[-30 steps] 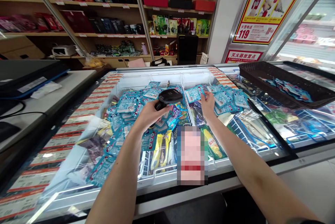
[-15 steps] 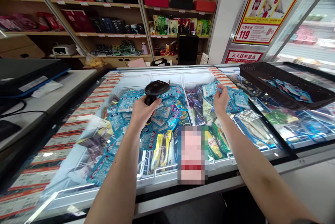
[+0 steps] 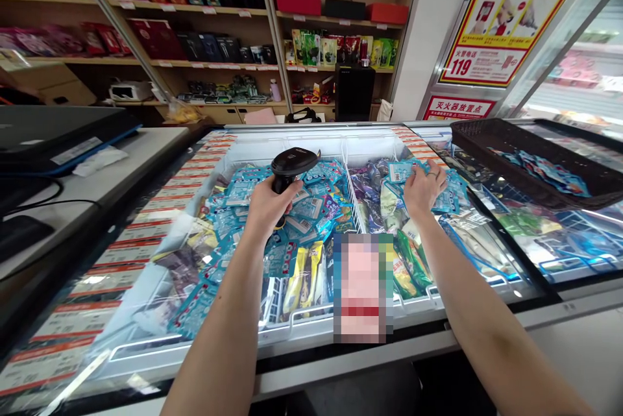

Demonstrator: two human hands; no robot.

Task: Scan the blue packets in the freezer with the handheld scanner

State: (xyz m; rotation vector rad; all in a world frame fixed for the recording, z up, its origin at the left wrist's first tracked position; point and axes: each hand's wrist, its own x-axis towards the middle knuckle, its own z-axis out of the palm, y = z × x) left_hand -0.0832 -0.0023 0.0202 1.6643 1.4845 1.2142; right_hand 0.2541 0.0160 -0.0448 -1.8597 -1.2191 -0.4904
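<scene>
My left hand point(image 3: 272, 205) is wrapped round the handle of a black barcode scanner point(image 3: 294, 161), its head above a pile of blue ice-cream packets point(image 3: 304, 208) in the chest freezer. Over in the right compartment, my right hand point(image 3: 424, 187) rests on more blue packets, palm down, with its fingers apart. One blue packet point(image 3: 399, 172) lies just left of its thumb, label side up. The right fingertips are partly hidden among the packets. Purple packets point(image 3: 372, 192) lie below and to the left of that hand.
A white wire divider point(image 3: 354, 195) separates the freezer compartments. On the right, a dark basket point(image 3: 487, 140) with blue packets stands on the freezer top. A pixelated patch covers the front middle. A counter point(image 3: 146, 150) is at left, stocked shelves point(image 3: 219, 65) behind.
My right hand has moved slightly right, turned palm down and spread its fingers; it no longer pinches the blue packet. My left hand still grips the scanner. The view has shifted slightly.
</scene>
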